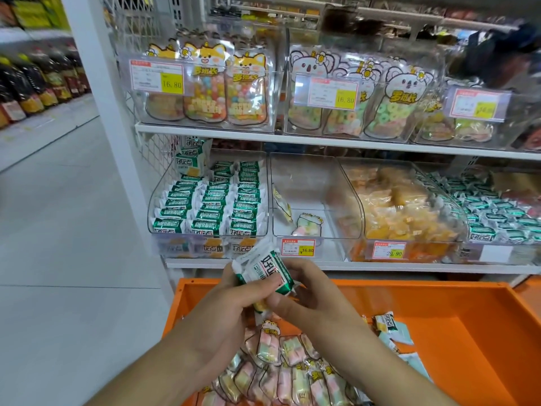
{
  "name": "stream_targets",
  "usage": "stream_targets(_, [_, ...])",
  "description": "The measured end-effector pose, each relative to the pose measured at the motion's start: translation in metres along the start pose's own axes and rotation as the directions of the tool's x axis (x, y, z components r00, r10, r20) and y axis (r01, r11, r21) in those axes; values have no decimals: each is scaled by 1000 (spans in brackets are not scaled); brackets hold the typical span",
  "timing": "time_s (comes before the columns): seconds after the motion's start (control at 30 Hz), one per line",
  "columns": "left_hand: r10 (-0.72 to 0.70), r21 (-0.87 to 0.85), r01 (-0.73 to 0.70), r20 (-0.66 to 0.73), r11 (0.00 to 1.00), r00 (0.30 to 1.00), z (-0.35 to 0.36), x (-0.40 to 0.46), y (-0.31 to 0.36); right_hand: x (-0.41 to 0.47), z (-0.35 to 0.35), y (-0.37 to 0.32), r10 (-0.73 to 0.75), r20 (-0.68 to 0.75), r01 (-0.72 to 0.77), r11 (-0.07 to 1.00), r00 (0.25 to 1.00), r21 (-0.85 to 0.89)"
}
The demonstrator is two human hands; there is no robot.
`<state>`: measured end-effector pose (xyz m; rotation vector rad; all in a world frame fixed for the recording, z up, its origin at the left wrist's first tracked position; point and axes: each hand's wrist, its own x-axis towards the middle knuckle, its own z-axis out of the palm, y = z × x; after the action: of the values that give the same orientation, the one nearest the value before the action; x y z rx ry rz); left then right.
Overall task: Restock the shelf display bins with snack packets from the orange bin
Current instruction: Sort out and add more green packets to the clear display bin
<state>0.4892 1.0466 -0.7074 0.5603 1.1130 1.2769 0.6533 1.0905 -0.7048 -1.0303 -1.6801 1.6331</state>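
- Green-white packets (263,273) pinched in both my hands, left (231,300) and right (304,291), mid-frame
- orange bin (439,317) below, marshmallow packs (281,361) inside
- green-packet shelf bin (210,197) looks full

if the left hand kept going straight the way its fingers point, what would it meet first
Likely the right hand: the left hand points up and right across the green-and-white snack packets both hold. Depth is unclear.

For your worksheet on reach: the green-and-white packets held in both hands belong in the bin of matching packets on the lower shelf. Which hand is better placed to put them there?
Probably the left hand: it grips the green-and-white packets from the left, and the matching bin sits up and left. The right hand would have to cross over.
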Motion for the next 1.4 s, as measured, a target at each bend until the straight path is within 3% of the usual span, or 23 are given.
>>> stream_targets(0.13, [-11, -21, 11, -3, 1000, 1000, 0, 2, 2, 3, 2, 0, -64, -20, 65, 998, 998, 13])
stream_targets(0.3, [-83, -94, 86, 30, 992, 996, -1, 0, 3, 4, 11, 2, -190, 19, 189, 946, 982, -262])
stream_targets(0.43, [-76, -82, 82, 75, 993, 994, -4, -4, 6, 7, 16, 1, -212, 21, 208, 925, 977, -319])
stream_targets(0.63, [-80, -55, 84, 71, 995, 994, -7, -3, 8, 12, 15, -5, -169, -70, 164, 984, 983, -70])
stream_targets(0.73, [-69, 25, 67, 70, 997, 995, -10, -4, 12, 13, 12, -4, -124, -91, 127, 991, 988, 36])
stream_targets(0.87, [-19, 146, 13, 40, 989, 999, -22, -2, 26, 14, 3, -6, -96, -55, 96, 995, 994, 5])
stream_targets(0.97, [27, 429, -64, 91, 901, 995, -36, 0, 42, 14, -6, -9, -91, -12, 89, 992, 996, -84])
stream_targets(1.07, [-17, 570, -89, 180, 817, 984, -45, -1, 53, 12, -12, -14, -88, 67, 99, 979, 994, -180])
stream_targets(1.23, [13, 619, -143, 210, 773, 978, -41, -5, 56, 9, -13, -18, -71, 90, 88, 977, 993, -193])
stream_targets(1.4, [75, 576, -164, 174, 801, 982, -44, -3, 55, 11, -12, -24, -68, 133, 89, 982, 989, -165])
